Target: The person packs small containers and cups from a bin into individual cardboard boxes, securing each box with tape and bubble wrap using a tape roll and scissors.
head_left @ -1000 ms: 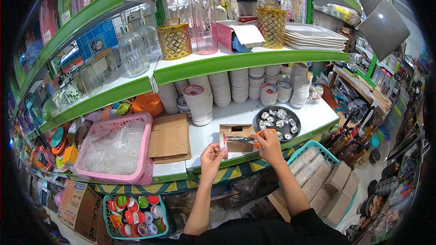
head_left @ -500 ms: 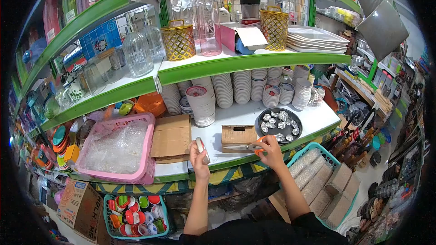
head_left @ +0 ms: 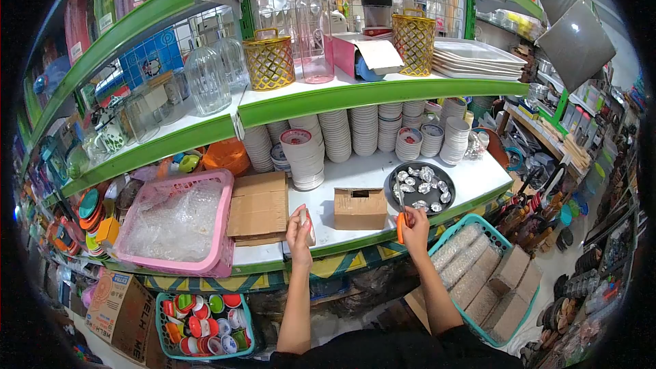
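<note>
Scissors (head_left: 401, 227) are in the right hand (head_left: 415, 230), fingers wrapped around orange handles, blades pointing far; left hand (head_left: 298, 238) grips a tape roll (head_left: 304, 216), forearm upright (little cardboard box (head_left: 359, 212) sits between them).

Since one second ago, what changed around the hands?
The right hand swung the orange-handled metal scissors rightward from across the small brown cardboard box, turning them to point away; the left hand drew the white roll leftward. Nothing was released; the box stayed put.
</note>
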A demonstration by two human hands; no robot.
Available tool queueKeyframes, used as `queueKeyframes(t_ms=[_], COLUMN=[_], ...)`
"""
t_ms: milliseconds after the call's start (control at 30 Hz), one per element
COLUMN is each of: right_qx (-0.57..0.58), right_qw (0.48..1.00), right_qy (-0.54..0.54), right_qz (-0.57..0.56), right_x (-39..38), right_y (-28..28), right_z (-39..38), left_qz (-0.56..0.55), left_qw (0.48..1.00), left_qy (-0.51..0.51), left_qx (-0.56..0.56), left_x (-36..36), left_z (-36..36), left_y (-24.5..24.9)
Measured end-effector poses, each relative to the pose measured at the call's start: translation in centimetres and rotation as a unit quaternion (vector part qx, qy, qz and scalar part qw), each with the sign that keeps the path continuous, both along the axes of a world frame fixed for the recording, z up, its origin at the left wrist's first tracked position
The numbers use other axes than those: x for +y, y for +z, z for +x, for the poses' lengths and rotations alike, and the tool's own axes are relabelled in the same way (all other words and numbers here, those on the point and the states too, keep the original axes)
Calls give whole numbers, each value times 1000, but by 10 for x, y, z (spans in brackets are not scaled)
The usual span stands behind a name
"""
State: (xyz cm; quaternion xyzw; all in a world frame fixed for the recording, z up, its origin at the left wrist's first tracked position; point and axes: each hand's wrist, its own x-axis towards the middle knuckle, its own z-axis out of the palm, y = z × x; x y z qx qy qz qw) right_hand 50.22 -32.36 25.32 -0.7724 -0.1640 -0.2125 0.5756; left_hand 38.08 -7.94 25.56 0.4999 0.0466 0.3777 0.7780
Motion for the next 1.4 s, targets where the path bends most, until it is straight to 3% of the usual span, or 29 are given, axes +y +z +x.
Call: queueKeyframes(t_ms=[67, 333, 433, 500, 533, 600, 700, 867, 1000, 1100, 1133, 1200, 1267, 1400], right_qx=[0, 23, 42, 52, 43, 34, 2, -20, -21, 14, -25, -64, -139, -181], right_qw=[996, 984, 977, 971, 965, 959, 958, 941, 936, 952, 971, 982, 984, 973], right_qy=[-21, -49, -58, -60, -58, -57, -49, -24, -16, -17, -23, -28, 26, 32], right_qz=[-84, -172, -203, -226, -250, -274, -282, -337, -352, -304, -239, -173, -112, -141], right_x=[-2, 1, 4, 5, 6, 9, 12, 17, 15, 17, 20, 27, 34, 45], right_y=[-4, -1, 8, 8, 6, 4, 2, -4, 6, 23, 28, 37, 46, 54], right_z=[1, -5, -6, -4, -1, 4, 8, 14, 11, 12, 12, 11, 9, 8], left_qz=[32, 212, 303, 410, 410, 503, 538, 556, 551, 529, 529, 431, 446, 509], left_qw=[999, 965, 929, 869, 869, 805, 769, 758, 767, 799, 799, 878, 873, 839], left_qy=[15, 100, 154, 169, 170, 194, 191, 178, 138, 121, 121, 121, 121, 105], left_qx=[15, 119, 145, 220, 220, 246, 289, 291, 298, 259, 259, 168, 153, 161], left_x=[2, -2, -2, -2, -2, -1, 1, 8, 3, 8, 6, -2, -6, -13], left_z=[2, 6, 9, 9, 9, 10, 15, 19, 12, 19, 23, 35, 47, 61], left_y=[-4, -3, -6, -7, -8, -12, -22, -33, -11, -4, 2, 18, 28, 37])
